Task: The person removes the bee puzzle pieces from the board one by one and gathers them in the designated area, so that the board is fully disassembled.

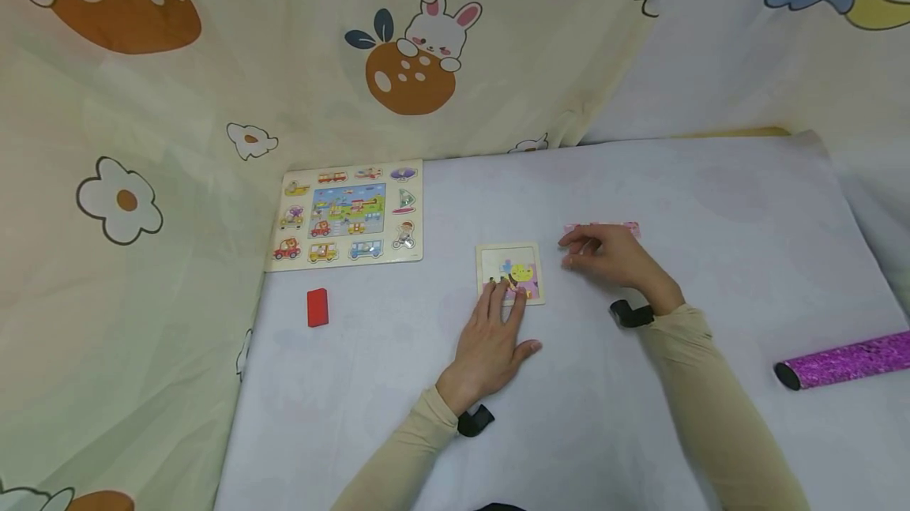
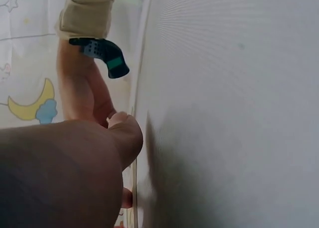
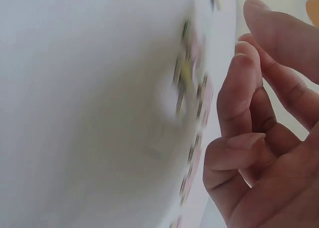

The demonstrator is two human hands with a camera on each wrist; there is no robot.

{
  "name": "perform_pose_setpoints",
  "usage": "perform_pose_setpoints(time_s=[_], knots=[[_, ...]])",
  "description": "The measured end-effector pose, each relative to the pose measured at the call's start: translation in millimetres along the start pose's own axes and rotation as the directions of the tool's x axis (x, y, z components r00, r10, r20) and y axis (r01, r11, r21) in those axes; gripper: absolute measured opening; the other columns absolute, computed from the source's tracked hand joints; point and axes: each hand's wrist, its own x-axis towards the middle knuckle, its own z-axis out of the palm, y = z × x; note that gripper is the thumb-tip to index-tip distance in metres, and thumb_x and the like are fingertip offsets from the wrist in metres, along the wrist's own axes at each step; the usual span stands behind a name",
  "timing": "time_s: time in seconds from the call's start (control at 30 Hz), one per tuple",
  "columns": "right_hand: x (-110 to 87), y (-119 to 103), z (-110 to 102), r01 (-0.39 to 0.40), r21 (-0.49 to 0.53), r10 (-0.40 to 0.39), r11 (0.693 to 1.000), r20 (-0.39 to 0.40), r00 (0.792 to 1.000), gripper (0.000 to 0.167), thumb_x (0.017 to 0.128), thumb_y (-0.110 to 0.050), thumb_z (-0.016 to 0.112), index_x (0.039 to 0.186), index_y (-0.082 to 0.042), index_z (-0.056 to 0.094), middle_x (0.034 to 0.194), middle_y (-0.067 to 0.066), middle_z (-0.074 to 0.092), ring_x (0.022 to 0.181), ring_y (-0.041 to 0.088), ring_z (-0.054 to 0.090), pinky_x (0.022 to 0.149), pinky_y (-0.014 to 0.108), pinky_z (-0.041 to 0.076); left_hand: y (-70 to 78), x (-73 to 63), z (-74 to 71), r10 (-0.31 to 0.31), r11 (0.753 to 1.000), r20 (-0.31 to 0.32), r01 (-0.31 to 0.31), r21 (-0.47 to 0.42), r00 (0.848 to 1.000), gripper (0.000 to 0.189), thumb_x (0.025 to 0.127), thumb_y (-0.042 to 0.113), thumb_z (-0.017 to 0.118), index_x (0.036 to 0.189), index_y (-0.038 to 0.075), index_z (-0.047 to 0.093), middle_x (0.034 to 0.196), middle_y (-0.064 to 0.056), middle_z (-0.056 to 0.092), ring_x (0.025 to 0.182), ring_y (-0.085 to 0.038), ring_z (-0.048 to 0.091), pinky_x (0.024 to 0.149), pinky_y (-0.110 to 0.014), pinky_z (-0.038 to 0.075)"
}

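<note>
My left hand (image 1: 490, 345) rests its fingertips on the lower part of a small square puzzle board (image 1: 541, 278) with a pale rim. Inside it, assembled puzzle pieces (image 1: 523, 272) show a yellow figure on pink; the upper left is bare. To the right, my right hand (image 1: 607, 254) hovers beside a row of pink puzzle pieces (image 1: 631, 228), partly hiding them. Its fingers are loosely bent, and no piece shows between them in the right wrist view, where several loose pieces (image 3: 194, 163) lie blurred on the table. The left wrist view hides the left fingertips.
A large picture puzzle board (image 1: 415, 211) with vehicles lies at the back left. In front of it is a red block (image 1: 317, 307). A glittery purple cylinder (image 1: 846, 359) lies at the right edge. Printed curtains (image 1: 313, 37) hang behind and left of the white table (image 1: 711, 211).
</note>
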Motion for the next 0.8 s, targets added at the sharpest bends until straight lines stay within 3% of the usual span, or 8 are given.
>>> perform_pose_setpoints(time_s=[0.33, 0.53, 0.8], knots=[[25.6, -22.4, 30.9, 0.039, 0.040, -0.043, 0.998, 0.110, 0.993, 0.033, 0.086, -0.015, 0.089, 0.115, -0.004, 0.079, 0.091, 0.004, 0.075, 0.078, 0.015, 0.061, 0.073, 0.027, 0.049, 2.2, -1.9, -1.3, -0.082, 0.996, 0.031, 0.083, -0.013, 0.996, 0.078, 0.104, 0.058, 0.057, 0.167, 0.018, 0.035, 0.170, -0.032, 0.018, 0.160, -0.049, 0.019, 0.129, -0.046, 0.030], [34.5, -40.1, 44.0, 0.000, 0.035, -0.006, 0.999, 0.178, 0.984, 0.039, 0.085, -0.018, 0.091, 0.118, -0.002, 0.077, 0.098, 0.008, 0.074, 0.075, 0.014, 0.058, 0.070, 0.028, 0.048, 2.2, -2.7, -1.8, -0.077, 0.997, 0.051, 0.077, 0.006, 0.996, 0.078, 0.105, 0.060, 0.053, 0.168, 0.019, 0.032, 0.171, -0.033, 0.017, 0.162, -0.047, 0.017, 0.130, -0.046, 0.027], [38.2, -48.5, 48.8, 0.008, -0.029, -0.002, 1.000, 0.191, 0.982, 0.034, 0.085, -0.019, 0.091, 0.113, -0.003, 0.078, 0.099, 0.008, 0.077, 0.072, 0.013, 0.059, 0.069, 0.029, 0.048, 0.7, -2.1, 0.4, -0.067, 0.998, 0.035, 0.066, 0.024, 0.997, 0.079, 0.105, 0.061, 0.053, 0.169, 0.019, 0.032, 0.170, -0.034, 0.020, 0.161, -0.048, 0.020, 0.130, -0.047, 0.028]])
